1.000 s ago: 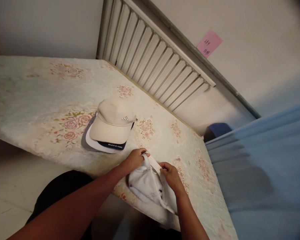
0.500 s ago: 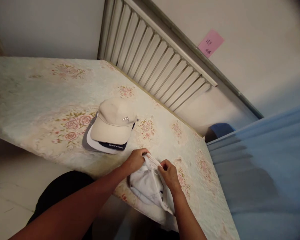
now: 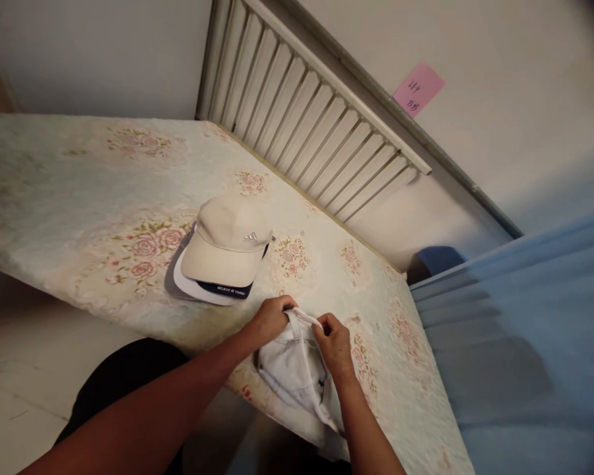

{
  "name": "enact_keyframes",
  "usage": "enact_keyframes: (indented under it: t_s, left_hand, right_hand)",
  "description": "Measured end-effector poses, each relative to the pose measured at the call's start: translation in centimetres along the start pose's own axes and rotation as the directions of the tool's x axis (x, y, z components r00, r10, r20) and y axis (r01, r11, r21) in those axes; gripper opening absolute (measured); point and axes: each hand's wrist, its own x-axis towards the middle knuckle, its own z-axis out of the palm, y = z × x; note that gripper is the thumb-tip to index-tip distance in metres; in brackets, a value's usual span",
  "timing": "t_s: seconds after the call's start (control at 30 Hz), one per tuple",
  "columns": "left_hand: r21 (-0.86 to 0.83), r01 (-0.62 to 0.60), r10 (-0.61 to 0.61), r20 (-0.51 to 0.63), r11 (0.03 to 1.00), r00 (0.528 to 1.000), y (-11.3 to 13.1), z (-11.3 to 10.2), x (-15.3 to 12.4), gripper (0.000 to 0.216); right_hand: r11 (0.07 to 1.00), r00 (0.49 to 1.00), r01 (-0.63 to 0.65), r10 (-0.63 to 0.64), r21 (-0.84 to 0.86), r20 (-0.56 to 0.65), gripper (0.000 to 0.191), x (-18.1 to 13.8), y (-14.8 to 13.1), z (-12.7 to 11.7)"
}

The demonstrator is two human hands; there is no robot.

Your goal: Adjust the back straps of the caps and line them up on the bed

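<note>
A white cap [image 3: 290, 363] lies at the front edge of the floral-covered surface, its inner side partly showing. My left hand [image 3: 273, 320] is closed on the cap's rim at its upper left. Just to the right, my right hand [image 3: 334, 343] pinches the same rim between thumb and fingers, with a short stretch of band between the two hands. Up and to the left sits a stack of caps: a beige cap [image 3: 230, 237] with a small metal logo on top, a dark brim [image 3: 232, 290] with white lettering below it, and a white brim [image 3: 188, 282] lowest.
The floral cover [image 3: 103, 171] spreads over the whole surface. A pale radiator [image 3: 301, 105] runs along the wall behind it. Blue curtain cloth [image 3: 534, 343] hangs at the right, and a pink note [image 3: 418, 89] is stuck on the wall.
My right hand has shifted slightly left along the rim, nearer my left hand. The stacked caps have stayed in place; the view has moved a little.
</note>
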Motion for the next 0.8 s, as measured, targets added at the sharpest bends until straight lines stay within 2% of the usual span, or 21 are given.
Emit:
enact_keyframes:
  t_s: [0.1,0.3,0.6,0.7,0.8]
  left_hand:
    - [0.018,-0.006,0.007,-0.023,1.000,1.000,-0.2,0.1,0.0,0.019]
    - [-0.005,-0.024,0.024,-0.011,1.000,1.000,-0.2,0.1,0.0,0.018]
    - [0.001,-0.013,0.013,0.009,1.000,1.000,-0.1,0.2,-0.1,0.021]
    - [0.013,-0.013,0.013,0.011,1.000,1.000,-0.2,0.1,-0.1,0.021]
    - [0.037,-0.015,0.015,0.003,0.999,1.000,-0.1,0.0,-0.2,0.021]
  right_hand:
    - [1.000,1.000,0.006,-0.006,-0.001,0.004,0.011,0.0,0.1,0.1]
    - [0.996,0.987,0.046,-0.057,0.073,0.153,0.019,0.3,-0.6,-0.2]
    - [0.984,0.992,0.123,-0.125,-0.129,-0.014,0.024,-0.1,-0.8,0.7]
    - [0.988,0.994,0.105,-0.106,-0.113,-0.005,0.024,-0.2,-0.8,0.8]
    - [0.996,0.995,0.078,-0.074,-0.050,0.072,0.024,-0.2,-0.5,0.4]
